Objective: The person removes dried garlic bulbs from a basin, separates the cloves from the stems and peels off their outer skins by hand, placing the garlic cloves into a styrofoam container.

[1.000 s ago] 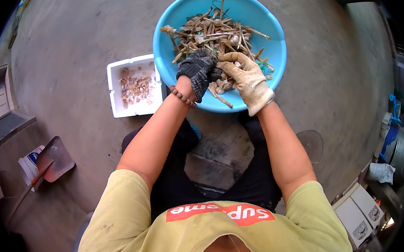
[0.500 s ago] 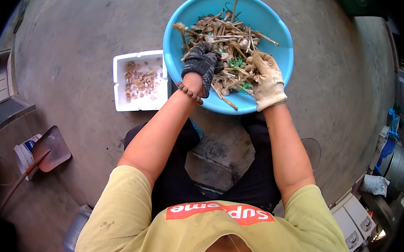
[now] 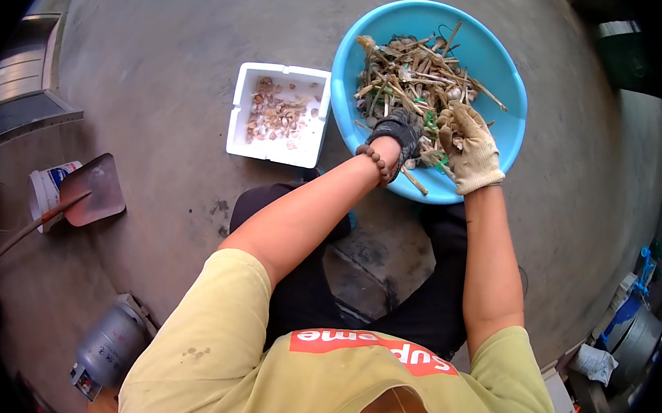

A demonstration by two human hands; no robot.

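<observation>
A light-blue basin point(image 3: 513, 89) holds a heap of dried garlic point(image 3: 402, 69) with long stalks and bits of green string. My left hand point(image 3: 399, 131), in a dark grey glove, is over the near left part of the heap. Its fingers look curled in, and whatever they hold is hidden. My right hand point(image 3: 473, 151), in a cream glove, is at the heap's near right side. Its fingers are bent around a piece of garlic point(image 3: 458, 140), only partly visible. The two hands are close together but apart.
Left of the basin stands a white foam box point(image 3: 240, 127) with loose garlic cloves point(image 3: 274, 118). A shovel point(image 3: 96, 190) leans by a white bucket point(image 3: 40, 190). A gas cylinder point(image 3: 110, 348) is at lower left, metal pots point(image 3: 636, 343) at right.
The view has swung left, so basin and box appear further right. Within the basin, my left hand has come towards the near rim, and the gap between my hands has narrowed.
</observation>
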